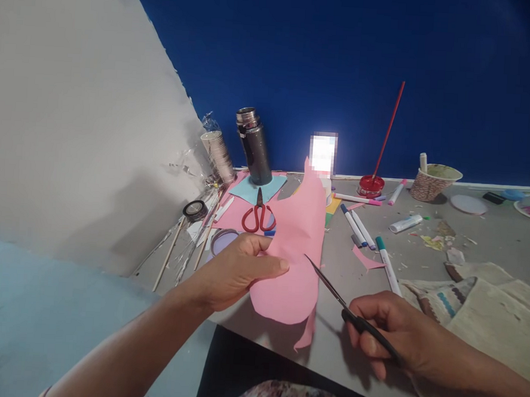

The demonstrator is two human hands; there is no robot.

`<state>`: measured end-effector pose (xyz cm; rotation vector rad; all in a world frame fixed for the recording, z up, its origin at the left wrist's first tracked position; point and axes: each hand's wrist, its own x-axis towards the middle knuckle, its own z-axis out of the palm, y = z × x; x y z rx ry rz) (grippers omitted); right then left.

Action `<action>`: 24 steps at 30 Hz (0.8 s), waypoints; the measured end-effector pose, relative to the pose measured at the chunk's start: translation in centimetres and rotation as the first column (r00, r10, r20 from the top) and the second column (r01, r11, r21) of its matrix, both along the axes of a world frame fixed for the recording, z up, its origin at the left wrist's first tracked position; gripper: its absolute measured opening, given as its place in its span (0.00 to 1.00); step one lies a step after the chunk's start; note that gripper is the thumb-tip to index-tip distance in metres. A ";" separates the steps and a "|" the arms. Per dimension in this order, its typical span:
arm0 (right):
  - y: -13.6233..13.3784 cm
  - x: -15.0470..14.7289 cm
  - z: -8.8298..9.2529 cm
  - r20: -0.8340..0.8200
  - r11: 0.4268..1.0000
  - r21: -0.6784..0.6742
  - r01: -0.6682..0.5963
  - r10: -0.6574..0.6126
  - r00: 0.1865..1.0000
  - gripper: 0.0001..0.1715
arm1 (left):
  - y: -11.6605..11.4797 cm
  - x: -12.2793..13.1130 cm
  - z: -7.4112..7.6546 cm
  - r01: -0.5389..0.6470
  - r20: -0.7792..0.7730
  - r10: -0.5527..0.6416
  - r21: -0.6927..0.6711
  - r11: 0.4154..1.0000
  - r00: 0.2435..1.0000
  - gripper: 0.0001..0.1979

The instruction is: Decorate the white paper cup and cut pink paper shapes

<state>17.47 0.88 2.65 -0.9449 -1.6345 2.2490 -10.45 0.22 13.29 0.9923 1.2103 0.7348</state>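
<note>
My left hand (pixel 243 269) pinches a sheet of pink paper (pixel 293 290) at its left side, thumb on top. The paper is held up above the table, with a rounded lower edge and a thin cut strip hanging at its lower right. In my right hand (pixel 387 332) is a pair of black-handled scissors (pixel 331 287), fingers wrapped around the handles. Its blades point up and left, their tip over the right part of the pink paper. Whether the tip touches the paper I cannot tell.
Behind the paper lie red-handled scissors (pixel 259 216) and a dark flask (pixel 255 150) on blue paper. Stacked paper cups (pixel 218 155) and black tape (pixel 195 210) are at left. Several markers (pixel 387 266), a red pot (pixel 371 186), a patterned cup (pixel 432 183) and beige cloth (pixel 500 321) lie right.
</note>
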 end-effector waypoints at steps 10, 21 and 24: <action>-0.1 -0.3 0.8 0.008 1.000 0.023 -0.014 0.014 1.000 0.34 | 0.2 0.2 0.2 0.014 -0.046 -0.012 0.043 0.999 0.999 0.16; 0.0 -0.2 0.8 0.042 0.999 0.035 0.002 -0.003 0.999 0.33 | 0.4 -0.1 0.3 0.069 -0.192 -0.053 0.074 0.995 0.980 0.17; 0.0 0.0 0.6 0.045 0.999 0.047 0.002 -0.004 0.999 0.32 | 0.4 -0.1 0.5 0.073 -0.203 -0.058 0.066 0.995 0.977 0.17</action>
